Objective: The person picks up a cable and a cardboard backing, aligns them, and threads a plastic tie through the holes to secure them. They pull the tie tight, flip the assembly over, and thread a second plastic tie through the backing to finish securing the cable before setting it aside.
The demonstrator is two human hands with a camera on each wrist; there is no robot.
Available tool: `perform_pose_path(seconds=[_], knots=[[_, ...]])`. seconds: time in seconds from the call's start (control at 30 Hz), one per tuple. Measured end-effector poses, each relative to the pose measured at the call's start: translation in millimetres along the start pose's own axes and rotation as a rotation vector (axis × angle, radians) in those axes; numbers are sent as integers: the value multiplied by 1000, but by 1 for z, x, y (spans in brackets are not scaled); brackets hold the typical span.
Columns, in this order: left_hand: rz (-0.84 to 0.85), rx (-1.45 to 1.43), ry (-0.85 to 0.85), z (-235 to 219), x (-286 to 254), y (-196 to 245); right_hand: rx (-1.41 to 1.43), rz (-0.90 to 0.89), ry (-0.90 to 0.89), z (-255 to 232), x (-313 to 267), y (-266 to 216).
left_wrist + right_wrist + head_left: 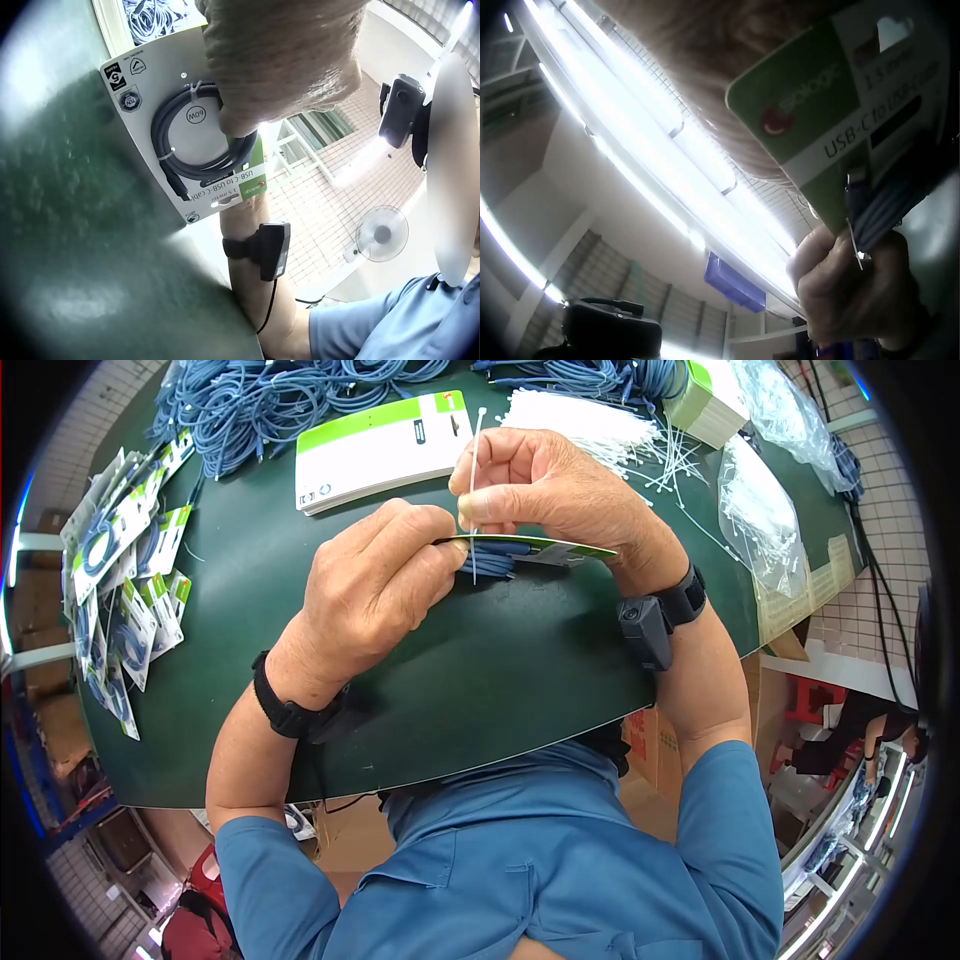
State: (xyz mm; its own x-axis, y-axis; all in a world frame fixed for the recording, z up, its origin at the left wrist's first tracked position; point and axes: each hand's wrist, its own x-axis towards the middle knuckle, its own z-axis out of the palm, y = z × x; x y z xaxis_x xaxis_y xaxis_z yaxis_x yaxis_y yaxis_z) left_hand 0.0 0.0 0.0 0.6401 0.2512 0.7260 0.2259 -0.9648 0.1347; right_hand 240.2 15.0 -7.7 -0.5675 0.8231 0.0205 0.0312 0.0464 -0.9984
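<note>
A white and green card (135,112) carries a coiled dark blue cable (160,142), tied at two spots in the left wrist view. In the head view my left hand (372,580) pinches the card's left end between thumb and fingers, with the cable (490,560) on the side nearer my body. My right hand (560,485) is at the card's far side, thumb and index finger pinching a white cable tie (477,460) that stands upright across the card's edge. The right wrist view shows the card (810,97) close up, with the left hand (855,292) gripping it below.
A stack of blank-faced cards (380,455) lies beyond my hands. Blue cables (250,410) are heaped at the back left, white ties (590,425) at the back right beside a bag of ties (760,510). Finished-looking carded cables (130,530) pile along the left edge.
</note>
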Motion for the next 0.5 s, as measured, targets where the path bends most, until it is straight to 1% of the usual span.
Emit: perform_pose_path(seconds=[0.1,0.27,0.37,0.4,0.5], knots=[[-5,-3,2,0,0,0,186,194,113,1,0,-6],[-24,13,-16,-2,1,2,119,120,75,1,-1,-5],[0,34,-4,-3,0,1,-63,-58,3,4,0,-2],[2,34,-4,-2,1,1,-64,-60,4,4,0,-4],[12,34,18,-1,3,2,114,28,104,7,-3,-12]])
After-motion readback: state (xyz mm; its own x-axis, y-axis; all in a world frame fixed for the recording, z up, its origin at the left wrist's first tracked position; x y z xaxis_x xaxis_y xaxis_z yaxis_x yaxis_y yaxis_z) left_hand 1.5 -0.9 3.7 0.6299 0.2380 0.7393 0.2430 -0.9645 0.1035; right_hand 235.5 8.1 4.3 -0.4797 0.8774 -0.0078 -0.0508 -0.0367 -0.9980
